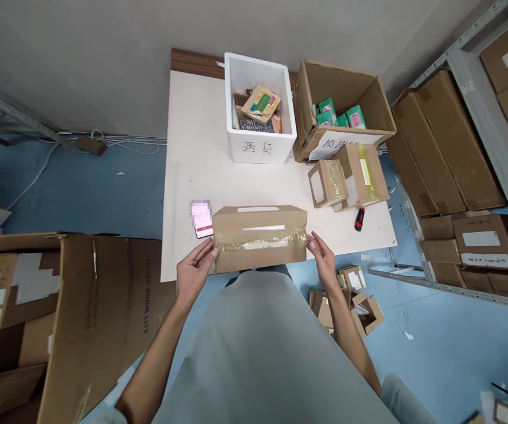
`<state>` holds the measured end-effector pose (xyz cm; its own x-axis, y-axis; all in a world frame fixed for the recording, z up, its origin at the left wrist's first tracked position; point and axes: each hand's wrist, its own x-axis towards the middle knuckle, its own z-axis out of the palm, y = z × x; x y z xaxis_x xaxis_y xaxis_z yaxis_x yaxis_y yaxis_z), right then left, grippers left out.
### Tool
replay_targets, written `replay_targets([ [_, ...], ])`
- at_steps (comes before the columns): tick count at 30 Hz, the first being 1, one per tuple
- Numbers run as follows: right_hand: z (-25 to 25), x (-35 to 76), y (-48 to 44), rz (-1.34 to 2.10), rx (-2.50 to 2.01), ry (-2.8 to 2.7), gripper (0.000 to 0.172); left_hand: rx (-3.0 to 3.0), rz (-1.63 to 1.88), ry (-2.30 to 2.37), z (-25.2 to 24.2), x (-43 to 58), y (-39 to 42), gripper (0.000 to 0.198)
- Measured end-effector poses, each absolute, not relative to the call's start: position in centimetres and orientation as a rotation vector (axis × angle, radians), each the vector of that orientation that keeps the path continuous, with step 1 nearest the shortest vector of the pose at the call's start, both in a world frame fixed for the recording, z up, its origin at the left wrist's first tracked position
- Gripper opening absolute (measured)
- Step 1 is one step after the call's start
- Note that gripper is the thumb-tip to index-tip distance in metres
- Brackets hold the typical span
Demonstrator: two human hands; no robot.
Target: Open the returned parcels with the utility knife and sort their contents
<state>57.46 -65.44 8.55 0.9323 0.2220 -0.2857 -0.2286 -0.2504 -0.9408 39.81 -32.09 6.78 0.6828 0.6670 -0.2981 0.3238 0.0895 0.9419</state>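
Note:
A long cardboard box [260, 227] is at the front edge of the white table, with strips of clear tape and white label pieces on it. My left hand [195, 268] grips its left end, fingers against the side and thumb near the corner. At the opposite end, the fingers of my right hand [322, 256] close on the box's right side. Just beyond my left hand lies a phone [203, 221] with a lit pink screen, partly blurred. To the right of the box, a red and black box cutter [359, 219] rests on the tabletop.
On the table [192, 135] stand a white foam box [260, 147] holding books, an open carton [346, 82] with green packs, and two taped parcels [362, 176]. A large carton [112, 294] is at left, a loaded shelf [461, 76] at right. Small boxes [353, 280] litter the floor.

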Motion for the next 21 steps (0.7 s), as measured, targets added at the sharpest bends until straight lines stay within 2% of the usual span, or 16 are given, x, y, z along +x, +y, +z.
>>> replay_targets([
  [3,8.5,59.5,-63.6,0.371,-1.787,-0.046,0.082,1.563,0.349,0.795,7.6,42.3,-31.0,0.070],
  [5,7.6,60.4,-62.5,0.367,-1.819,-0.059,0.084,1.564,0.319,0.784,6.9,43.8,-30.6,0.074],
  [9,4.9,60.6,-62.2,0.391,-1.837,-0.043,0.087,1.483,0.287,0.797,4.2,44.2,-30.4,0.086],
  [13,2.1,59.3,-64.9,0.404,-1.773,0.015,0.080,1.409,0.253,0.795,1.2,41.3,-30.6,0.081],
  [19,-2.5,56.8,-67.6,0.506,-1.816,0.135,0.090,1.454,0.120,0.902,-3.5,37.7,-31.1,0.077],
  [21,-3.5,56.3,-67.1,0.533,-1.808,0.100,0.086,1.476,0.076,0.909,-4.4,37.6,-31.5,0.077],
])
